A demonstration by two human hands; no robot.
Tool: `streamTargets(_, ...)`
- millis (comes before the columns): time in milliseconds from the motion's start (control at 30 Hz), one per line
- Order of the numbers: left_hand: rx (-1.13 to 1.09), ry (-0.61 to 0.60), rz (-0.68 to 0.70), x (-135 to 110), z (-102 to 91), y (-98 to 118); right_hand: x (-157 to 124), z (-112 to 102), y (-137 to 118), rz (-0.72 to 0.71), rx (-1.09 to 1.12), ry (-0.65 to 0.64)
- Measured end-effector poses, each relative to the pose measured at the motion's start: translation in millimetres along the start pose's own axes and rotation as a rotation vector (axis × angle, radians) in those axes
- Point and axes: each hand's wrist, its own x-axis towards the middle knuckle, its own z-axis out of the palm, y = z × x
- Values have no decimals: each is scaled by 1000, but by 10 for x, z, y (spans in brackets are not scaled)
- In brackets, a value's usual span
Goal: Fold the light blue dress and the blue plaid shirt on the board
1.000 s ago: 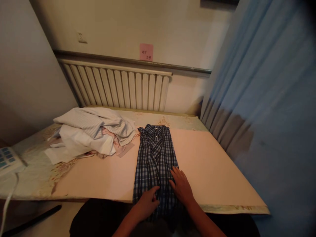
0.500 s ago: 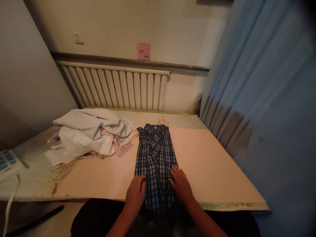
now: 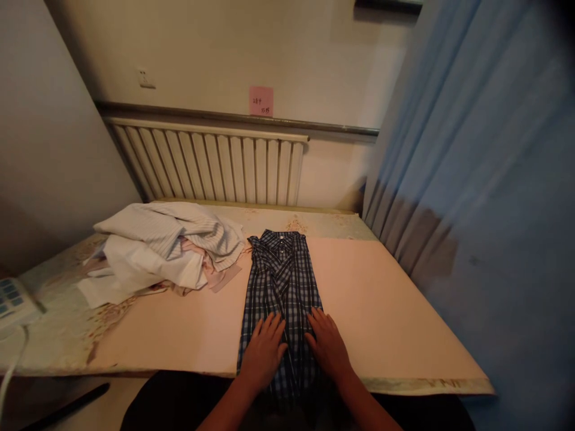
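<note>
A dark blue plaid shirt (image 3: pixel 287 281) lies folded into a long narrow strip, collar toward the wall, its lower end reaching the table's front edge. Creases run down its middle from the buttons. My left hand (image 3: pixel 264 353) rests flat on the lower left part of the shirt, fingers spread. On the lower right side lies my right hand (image 3: pixel 329 344), palm down with fingers stretched out along the shirt's edge. Neither hand grips the cloth. The shirt's bottom end is dim and partly hidden between my forearms.
A heap of pale and striped clothes (image 3: pixel 157 245) lies on the left of the table. The shirt is on a pink sheet (image 3: pixel 372 299). A white device with blue buttons (image 3: pixel 15 302) sits at far left. A radiator (image 3: pixel 215 167) stands behind; a blue curtain (image 3: pixel 471 209) hangs at right.
My left hand has moved from the shirt's left edge inward onto the cloth and opened flat. My right hand stays in nearly the same place. The view has tilted up slightly.
</note>
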Motion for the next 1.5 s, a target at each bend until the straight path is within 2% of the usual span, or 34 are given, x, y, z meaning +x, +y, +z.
streamTargets(1067, 67, 34, 35, -8, -3, -55, -18, 69, 20, -34, -21, 72)
streamTargets(1500, 61, 30, 26, 2, -35, -42, -13, 80, 26, -19, -10, 49)
